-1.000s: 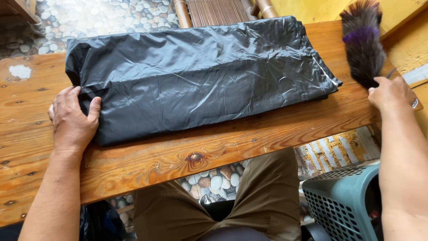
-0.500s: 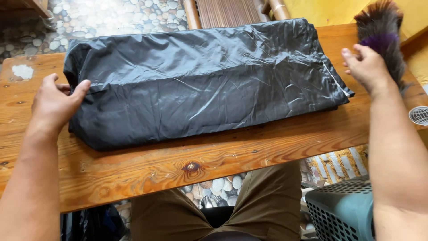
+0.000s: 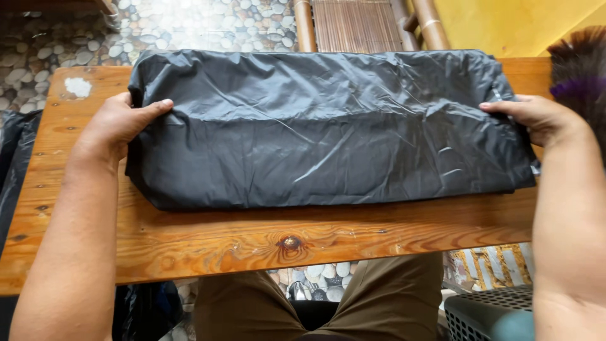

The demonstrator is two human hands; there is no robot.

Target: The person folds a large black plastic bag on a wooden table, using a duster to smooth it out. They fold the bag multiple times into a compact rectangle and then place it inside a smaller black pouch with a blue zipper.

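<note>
- Left hand [image 3: 117, 126] lies at the left end of the folded black plastic sheet [image 3: 322, 126], with the thumb stretched out on top of the plastic and the fingers wrapped around the sheet's left edge, grasping it.
- Right hand [image 3: 536, 117] lies at the right end of the same sheet, palm down, with the fingers reaching onto the top of the plastic; the thumb is hidden, so I cannot tell whether it pinches the edge or only presses on it.
- Black plastic sheet is folded into a long, thick rectangle that lies flat across the wooden table [image 3: 284, 243], running left to right, and its surface is creased and shiny.
- Its far edge reaches the far side of the table, while a strip of bare wood shows along the near side, with a dark knot [image 3: 290, 242] in the grain just near of the sheet.
- White patch [image 3: 78, 86] marks the far left corner of the table, just left of the sheet.
- Dark feather duster [image 3: 581, 76] with a purple band lies at the far right, just beyond the right hand.
- Grey-green plastic basket [image 3: 492, 316] stands on the floor at the near right, below the table.
- Pebble-patterned floor [image 3: 69, 31] shows beyond the table at the far left.
</note>
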